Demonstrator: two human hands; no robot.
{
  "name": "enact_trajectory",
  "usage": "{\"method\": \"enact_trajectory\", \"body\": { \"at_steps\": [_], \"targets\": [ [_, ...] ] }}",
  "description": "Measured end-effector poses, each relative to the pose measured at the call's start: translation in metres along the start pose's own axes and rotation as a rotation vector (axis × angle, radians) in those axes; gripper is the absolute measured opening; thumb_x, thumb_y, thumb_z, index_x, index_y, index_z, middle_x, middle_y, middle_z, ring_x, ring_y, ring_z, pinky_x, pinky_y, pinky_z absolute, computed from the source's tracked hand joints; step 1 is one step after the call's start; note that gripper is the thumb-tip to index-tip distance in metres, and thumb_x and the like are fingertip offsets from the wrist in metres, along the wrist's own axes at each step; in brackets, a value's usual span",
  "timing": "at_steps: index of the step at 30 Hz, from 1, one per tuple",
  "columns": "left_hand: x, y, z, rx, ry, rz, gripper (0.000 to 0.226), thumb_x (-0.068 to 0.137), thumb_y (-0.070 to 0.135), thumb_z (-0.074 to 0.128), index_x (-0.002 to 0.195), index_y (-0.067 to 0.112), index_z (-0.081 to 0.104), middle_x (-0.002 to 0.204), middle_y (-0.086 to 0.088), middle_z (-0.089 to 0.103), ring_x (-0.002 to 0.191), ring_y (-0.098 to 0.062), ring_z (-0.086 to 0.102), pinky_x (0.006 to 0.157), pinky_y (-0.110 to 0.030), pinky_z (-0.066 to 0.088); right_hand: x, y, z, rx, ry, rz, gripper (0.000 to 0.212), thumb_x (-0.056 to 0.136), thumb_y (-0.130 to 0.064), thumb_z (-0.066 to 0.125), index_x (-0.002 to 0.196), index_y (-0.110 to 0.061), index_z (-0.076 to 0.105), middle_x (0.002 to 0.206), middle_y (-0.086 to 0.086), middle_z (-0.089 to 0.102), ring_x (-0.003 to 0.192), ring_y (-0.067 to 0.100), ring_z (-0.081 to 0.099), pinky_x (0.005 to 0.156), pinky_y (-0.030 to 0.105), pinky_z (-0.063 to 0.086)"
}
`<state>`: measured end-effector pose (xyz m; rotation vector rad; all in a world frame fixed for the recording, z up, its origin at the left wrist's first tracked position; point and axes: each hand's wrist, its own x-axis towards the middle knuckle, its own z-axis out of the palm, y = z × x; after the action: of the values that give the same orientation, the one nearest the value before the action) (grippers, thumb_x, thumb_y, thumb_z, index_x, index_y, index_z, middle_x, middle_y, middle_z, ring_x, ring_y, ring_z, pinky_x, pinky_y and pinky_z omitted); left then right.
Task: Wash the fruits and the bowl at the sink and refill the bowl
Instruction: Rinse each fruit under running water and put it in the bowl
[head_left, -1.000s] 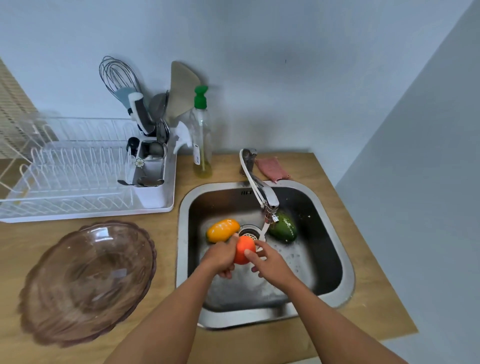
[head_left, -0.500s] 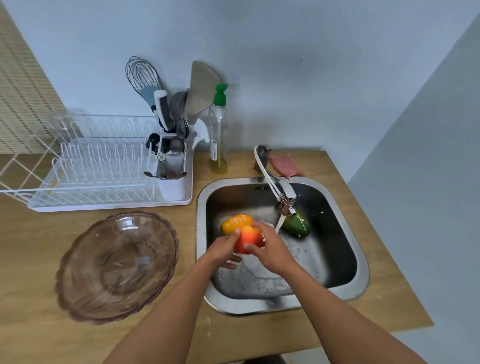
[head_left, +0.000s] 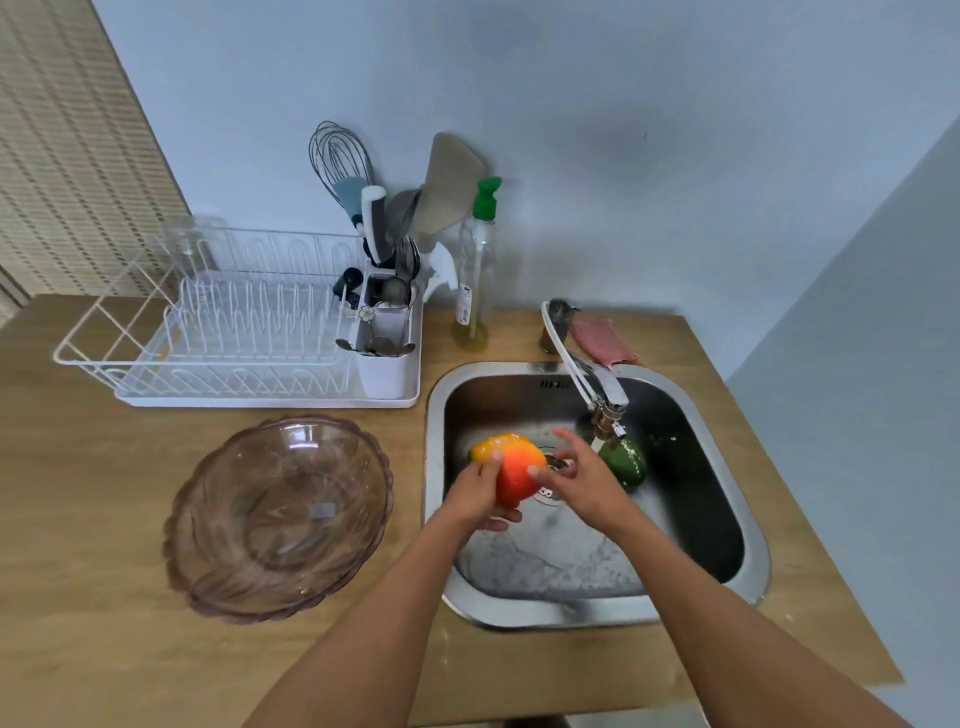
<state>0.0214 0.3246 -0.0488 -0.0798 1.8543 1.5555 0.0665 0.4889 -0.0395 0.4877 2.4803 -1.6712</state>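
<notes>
- The left hand (head_left: 475, 496) has its grip closed around the orange-red fruit (head_left: 514, 475), thumb on the upper side, holding it above the sink (head_left: 748, 525) near the drain.
- The right hand (head_left: 584, 480) has its grip spread, fingertips (head_left: 535, 471) touching the right side of that same fruit; the other fingers stand loose above the drain.
- A yellow fruit (head_left: 488, 448) shows just behind the held one; whether the two touch cannot be told.
- A green fruit (head_left: 626, 462) lies in the basin to the right, just below the tap spout (head_left: 605, 400), from which a thin stream runs.
- That makes three fruits counted, all over or in the sink.
- One clear brownish bowl (head_left: 278, 514) sits on the wooden desk (head_left: 78, 623) left of the sink, with no fruit in it.
- Dark lettering is stamped on the far wall of the basin, too small to read.
- One soap bottle (head_left: 475, 270) with a green cap stands behind the sink; its label cannot be read.
- One white dish rack (head_left: 234, 338) holds a cutlery caddy (head_left: 384, 353) bearing a small flower sticker.
- One pink cloth (head_left: 602, 340) lies beside the tap base.
</notes>
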Motion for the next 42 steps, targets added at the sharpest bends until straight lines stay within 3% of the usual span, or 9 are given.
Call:
{"method": "enact_trajectory", "body": {
  "at_steps": [4,11,18,22,25,28,32,38,42],
  "targets": [
    [-0.008,-0.010,0.002,0.000,0.045,-0.029,0.058,0.100,0.054,0.027,0.128,0.006,0.044,0.091,-0.013,0.067,0.069,-0.023,0.069,0.065,-0.034,0.058,-0.007,0.005,0.022,-0.098,-0.057,0.088,0.061,0.086,-0.042,0.067,0.136,-0.014,0.044,0.116,0.005,0.058,0.092,0.021,0.064,0.062,0.028,0.055],
    [-0.017,-0.007,-0.003,-0.041,0.098,0.009,0.056,0.097,0.060,0.029,0.143,0.028,0.029,0.131,-0.012,0.052,0.086,-0.025,0.068,0.054,-0.032,0.059,-0.003,0.007,0.023,-0.428,0.079,-0.084,0.081,0.075,-0.034,0.079,0.143,-0.025,0.037,0.134,0.006,0.041,0.120,0.023,0.049,0.106,0.038,0.041],
    [-0.020,-0.005,-0.004,-0.023,-0.020,-0.040,0.057,0.095,0.057,0.044,0.132,0.013,0.044,0.104,-0.011,0.066,0.084,-0.023,0.070,0.071,-0.033,0.059,-0.013,0.006,0.029,-0.548,0.036,-0.251,0.082,0.074,-0.032,0.079,0.145,-0.031,0.037,0.147,-0.002,0.038,0.130,0.023,0.037,0.110,0.036,0.034],
    [-0.018,-0.007,-0.006,-0.143,0.011,-0.102,0.061,0.092,0.054,0.053,0.132,0.008,0.045,0.106,-0.015,0.068,0.084,-0.025,0.071,0.070,-0.032,0.060,-0.020,-0.008,0.035,-0.197,0.103,-0.195,0.065,0.084,-0.035,0.071,0.141,-0.028,0.041,0.141,-0.005,0.041,0.116,0.013,0.049,0.097,0.024,0.043],
    [-0.021,-0.002,-0.012,-0.327,-0.052,-0.196,0.059,0.093,0.056,0.049,0.123,0.006,0.052,0.111,-0.021,0.069,0.091,-0.028,0.070,0.077,-0.036,0.058,-0.017,-0.024,0.034,0.086,0.159,0.004,0.033,0.097,-0.041,0.048,0.126,-0.026,0.051,0.133,0.008,0.054,0.109,0.019,0.056,0.089,0.038,0.053],
    [-0.023,0.002,-0.015,-0.385,-0.072,-0.190,0.059,0.094,0.057,0.044,0.122,0.006,0.052,0.113,-0.022,0.068,0.095,-0.029,0.068,0.080,-0.038,0.056,-0.017,-0.025,0.030,0.005,0.071,0.125,0.038,0.099,-0.046,0.040,0.123,-0.021,0.055,0.117,0.004,0.061,0.105,0.020,0.057,0.088,0.042,0.053],
    [-0.024,-0.001,-0.019,-0.314,-0.058,-0.168,0.057,0.096,0.048,0.047,0.133,0.004,0.045,0.112,-0.020,0.064,0.094,-0.030,0.068,0.079,-0.037,0.059,-0.021,-0.022,0.029,0.250,-0.044,0.275,0.033,0.098,-0.042,0.047,0.123,-0.021,0.053,0.107,0.007,0.064,0.088,0.024,0.068,0.067,0.033,0.056],
    [-0.023,0.003,-0.017,-0.318,-0.071,-0.126,0.048,0.096,0.041,0.053,0.131,0.010,0.044,0.119,-0.021,0.058,0.095,-0.031,0.068,0.080,-0.038,0.060,-0.020,-0.014,0.024,0.304,0.009,0.126,0.022,0.087,-0.013,0.069,0.108,-0.018,0.064,0.117,0.011,0.062,0.098,0.024,0.063,0.075,0.032,0.055],
    [-0.023,0.002,-0.017,-0.375,-0.094,-0.031,0.050,0.093,0.032,0.063,0.136,0.014,0.045,0.134,-0.016,0.048,0.105,-0.031,0.063,0.082,-0.036,0.060,-0.018,-0.013,0.021,0.475,0.050,0.178,0.015,0.090,-0.015,0.065,0.104,-0.012,0.064,0.113,0.017,0.062,0.095,0.024,0.063,0.082,0.038,0.056]
  ]
}}
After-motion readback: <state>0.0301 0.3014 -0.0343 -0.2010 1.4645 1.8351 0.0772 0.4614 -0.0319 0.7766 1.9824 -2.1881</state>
